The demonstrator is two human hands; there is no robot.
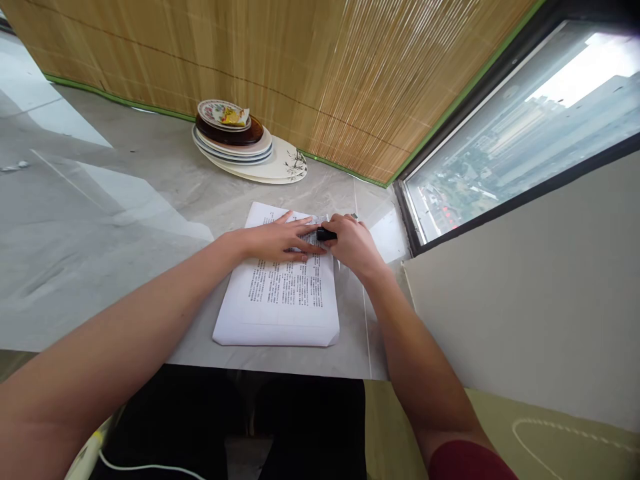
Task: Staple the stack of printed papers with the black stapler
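Note:
A stack of white printed paper (pixel 285 313) lies on the grey marble-patterned tabletop, its lines of text running up and down in my view. My left hand (pixel 285 240) rests flat on the upper part of the sheets, palm down with fingers spread. At the right edge of the stack, my right hand (pixel 351 243) is closed around a black stapler (pixel 327 233). The stapler's dark end shows over the paper beside my left fingertips, while most of its body is hidden under my right hand.
Stacked plates (pixel 235 150) stand at the back, with a small yellow packet (pixel 235 116) on top. Behind them hangs a bamboo blind (pixel 240 53). A window (pixel 525 140) and white wall (pixel 525 287) border the right side. A white cable (pixel 150 468) runs below the table edge.

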